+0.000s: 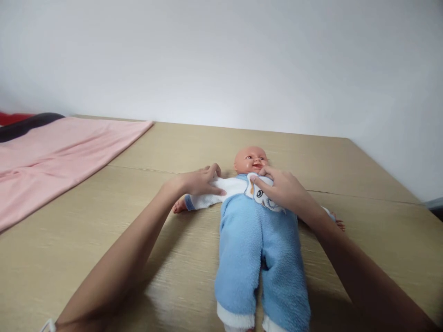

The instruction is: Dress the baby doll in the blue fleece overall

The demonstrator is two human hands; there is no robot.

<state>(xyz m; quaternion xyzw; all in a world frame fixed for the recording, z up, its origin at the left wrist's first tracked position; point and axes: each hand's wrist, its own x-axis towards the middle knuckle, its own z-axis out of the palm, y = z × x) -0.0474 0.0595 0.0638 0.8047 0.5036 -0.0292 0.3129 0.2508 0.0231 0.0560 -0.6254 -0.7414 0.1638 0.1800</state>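
Observation:
A baby doll [251, 159] lies on its back on the table, arms spread and feet toward me. It is dressed in a fuzzy blue and white outfit [242, 230] with an animal face on the chest. My left hand [202, 180] is closed around the white sleeve [233, 186], its thumb on the near side close to the doll's shoulder. At the chest, just below the doll's chin, my right hand [282, 186] pinches the top of the outfit between thumb and fingers. That hand and forearm hide much of the doll's other arm.
A pink cloth [69, 161] covers the left part of the wooden table [166, 147]. Behind the cloth lie a dark item [34, 124] and a red item [14, 118], both cut off by the frame. A white wall [221, 60] rises along the back.

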